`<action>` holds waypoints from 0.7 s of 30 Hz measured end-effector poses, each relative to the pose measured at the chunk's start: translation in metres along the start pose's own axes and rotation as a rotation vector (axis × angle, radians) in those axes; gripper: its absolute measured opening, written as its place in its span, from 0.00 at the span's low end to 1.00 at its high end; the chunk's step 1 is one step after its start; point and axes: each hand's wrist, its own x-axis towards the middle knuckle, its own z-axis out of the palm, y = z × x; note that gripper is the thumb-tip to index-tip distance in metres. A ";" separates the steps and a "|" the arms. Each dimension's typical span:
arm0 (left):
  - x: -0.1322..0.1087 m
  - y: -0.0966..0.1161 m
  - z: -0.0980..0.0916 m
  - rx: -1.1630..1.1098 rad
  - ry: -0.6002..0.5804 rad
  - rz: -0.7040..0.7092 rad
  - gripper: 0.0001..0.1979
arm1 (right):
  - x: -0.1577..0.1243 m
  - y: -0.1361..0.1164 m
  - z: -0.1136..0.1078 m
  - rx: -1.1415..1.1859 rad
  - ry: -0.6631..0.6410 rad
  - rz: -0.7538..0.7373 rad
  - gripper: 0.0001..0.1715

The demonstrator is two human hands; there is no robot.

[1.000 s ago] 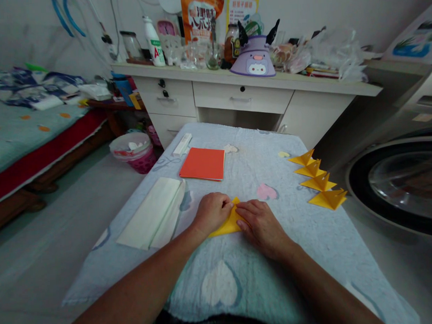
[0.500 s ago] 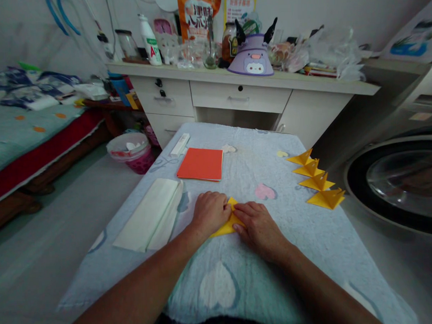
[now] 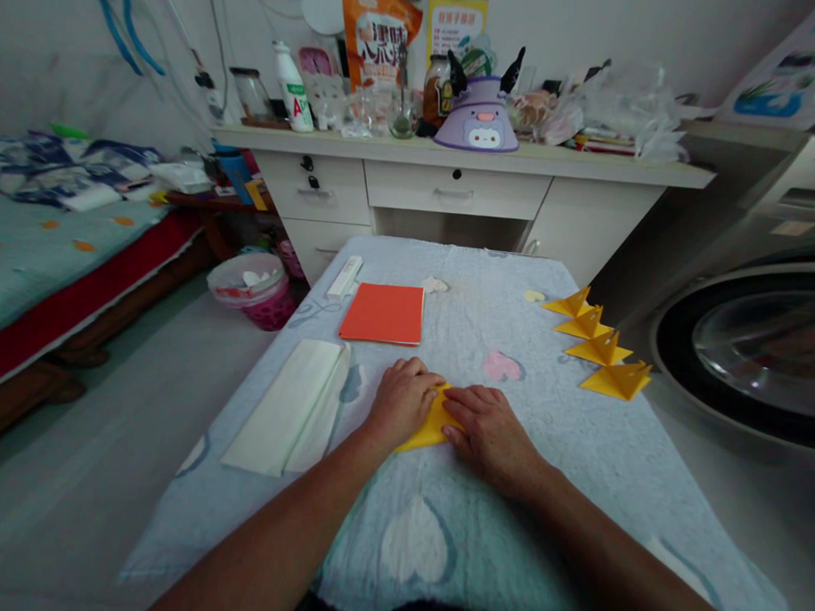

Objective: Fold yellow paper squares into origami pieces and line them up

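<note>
A folded yellow paper (image 3: 430,426) lies on the light blue cloth-covered table (image 3: 560,461), pressed down by both my hands. My left hand (image 3: 403,400) rests on its left part with the fingers curled over the paper's top edge. My right hand (image 3: 490,432) lies flat on its right part, fingers pointing left and meeting the left hand's fingertips. Most of the sheet is hidden under the hands. A row of several finished yellow folded pieces (image 3: 600,343) sits at the table's right edge.
A stack of orange paper (image 3: 383,313) lies ahead of my hands, a white folded packet (image 3: 292,415) to the left, a white stick-shaped thing (image 3: 343,276) at the far left corner. Beyond stand a cluttered white desk (image 3: 456,174), a pink bin (image 3: 250,287), a bed (image 3: 38,256) and a washing machine (image 3: 749,347).
My hands stay on the yellow paper; the fingertips have closed in over its top point, which showed before. The view shifts slightly.
</note>
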 end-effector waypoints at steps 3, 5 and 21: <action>-0.001 -0.001 -0.002 0.007 -0.026 0.023 0.15 | 0.001 0.000 0.000 0.005 0.001 0.015 0.16; -0.004 -0.001 -0.006 0.024 -0.056 0.042 0.15 | 0.001 0.002 0.002 0.020 0.015 0.026 0.15; -0.029 -0.008 -0.007 0.143 -0.124 0.043 0.44 | 0.005 -0.005 0.006 0.004 -0.053 0.154 0.23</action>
